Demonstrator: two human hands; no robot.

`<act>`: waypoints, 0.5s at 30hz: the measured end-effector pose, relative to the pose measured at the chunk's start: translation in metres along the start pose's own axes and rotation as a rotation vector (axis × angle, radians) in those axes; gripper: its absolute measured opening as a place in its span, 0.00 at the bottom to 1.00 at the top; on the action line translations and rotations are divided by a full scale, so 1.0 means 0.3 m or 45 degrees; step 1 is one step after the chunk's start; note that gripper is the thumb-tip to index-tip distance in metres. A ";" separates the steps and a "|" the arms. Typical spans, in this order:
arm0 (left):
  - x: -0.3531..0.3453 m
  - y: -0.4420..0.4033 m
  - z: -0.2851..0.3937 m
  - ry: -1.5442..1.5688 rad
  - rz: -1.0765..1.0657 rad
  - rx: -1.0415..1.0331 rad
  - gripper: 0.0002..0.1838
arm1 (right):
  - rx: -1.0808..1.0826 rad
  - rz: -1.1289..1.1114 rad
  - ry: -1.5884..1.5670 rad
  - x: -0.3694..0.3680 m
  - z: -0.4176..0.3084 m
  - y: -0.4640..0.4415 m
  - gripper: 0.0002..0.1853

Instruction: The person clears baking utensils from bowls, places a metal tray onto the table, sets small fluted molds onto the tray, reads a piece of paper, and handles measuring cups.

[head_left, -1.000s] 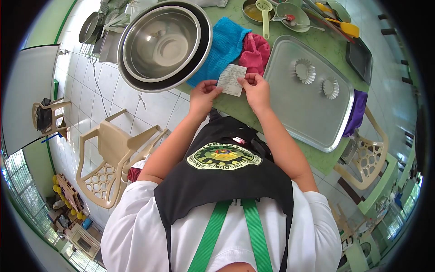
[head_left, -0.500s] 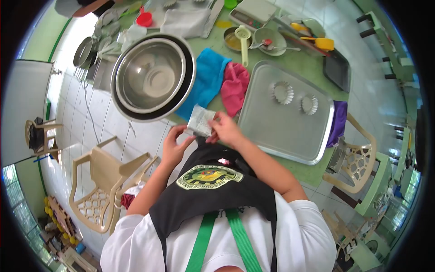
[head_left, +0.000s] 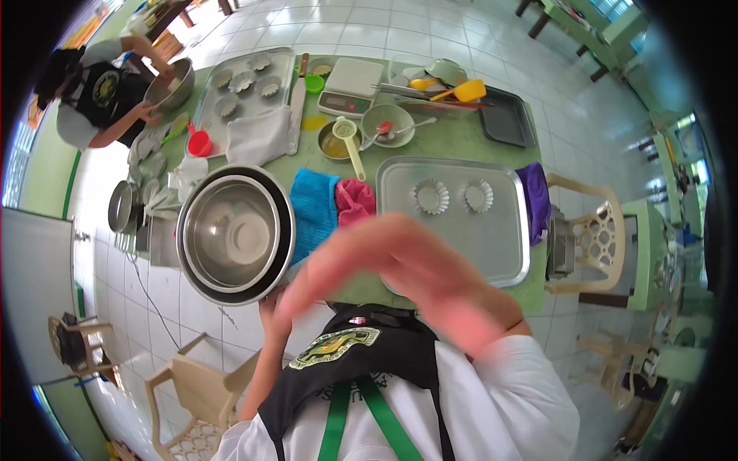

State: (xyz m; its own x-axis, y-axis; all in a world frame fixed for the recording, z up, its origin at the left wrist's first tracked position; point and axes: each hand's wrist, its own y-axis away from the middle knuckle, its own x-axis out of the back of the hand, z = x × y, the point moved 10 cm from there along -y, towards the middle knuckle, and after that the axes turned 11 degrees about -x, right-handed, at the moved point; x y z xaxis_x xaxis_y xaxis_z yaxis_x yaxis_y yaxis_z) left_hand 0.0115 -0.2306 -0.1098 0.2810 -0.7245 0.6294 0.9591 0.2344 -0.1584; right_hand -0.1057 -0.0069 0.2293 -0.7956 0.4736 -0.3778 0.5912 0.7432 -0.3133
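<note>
My right hand (head_left: 384, 250) is raised close to the camera and blurred. Its fingers reach left and down, wide of the thumb, and nothing shows between them. My left hand (head_left: 274, 306) is low beside the rim of the nested metal bowls (head_left: 234, 234). The right hand covers most of its fingers, so what it holds is hidden. A blue cloth (head_left: 311, 211) and a pink cloth (head_left: 355, 201) lie just beyond both hands. Farther right, a large metal tray (head_left: 461, 246) bears two fluted tart molds (head_left: 430, 197).
Several tart molds and a grey cloth (head_left: 257, 134) lie on a far tray (head_left: 206, 127). A digital scale (head_left: 350, 83), strainer (head_left: 346, 134), glass bowl (head_left: 387, 123) and dark pan (head_left: 507, 115) stand at the back. A co-worker (head_left: 96, 96) holds a bowl (head_left: 171, 86). Chairs flank the table.
My right hand has left the small pale packet held between both hands and risen toward the camera. The packet is now hidden. The view has tilted up, showing the far table and a co-worker.
</note>
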 end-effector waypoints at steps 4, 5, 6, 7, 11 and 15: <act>-0.122 0.049 -0.285 -0.073 0.227 0.015 0.23 | 0.469 -0.253 -0.153 -0.230 -0.123 -0.006 0.63; -0.164 0.077 -0.374 0.727 0.470 -0.269 0.29 | 0.494 -0.221 -0.144 -0.224 -0.113 0.013 0.63; -0.133 0.038 -0.287 0.725 0.430 -0.278 0.29 | 0.488 -0.157 -0.131 -0.211 -0.111 0.019 0.60; -0.148 0.001 -0.205 0.438 0.246 -0.187 0.30 | 0.476 -0.098 -0.124 -0.193 -0.108 0.028 0.58; -0.192 -0.062 -0.002 -0.426 -0.258 0.078 0.34 | 0.384 0.070 -0.100 -0.077 -0.119 0.063 0.48; -0.213 -0.101 0.013 -0.396 -0.217 0.059 0.36 | 0.272 0.113 -0.083 0.099 -0.157 0.031 0.38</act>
State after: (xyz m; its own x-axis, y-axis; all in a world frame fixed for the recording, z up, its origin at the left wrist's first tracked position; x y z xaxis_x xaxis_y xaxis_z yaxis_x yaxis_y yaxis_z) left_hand -0.0355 -0.1888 -0.1423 0.0869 -0.5256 0.8463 0.9869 0.1612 -0.0013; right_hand -0.1301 0.0365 0.2562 -0.7329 0.4959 -0.4658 0.6787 0.5799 -0.4506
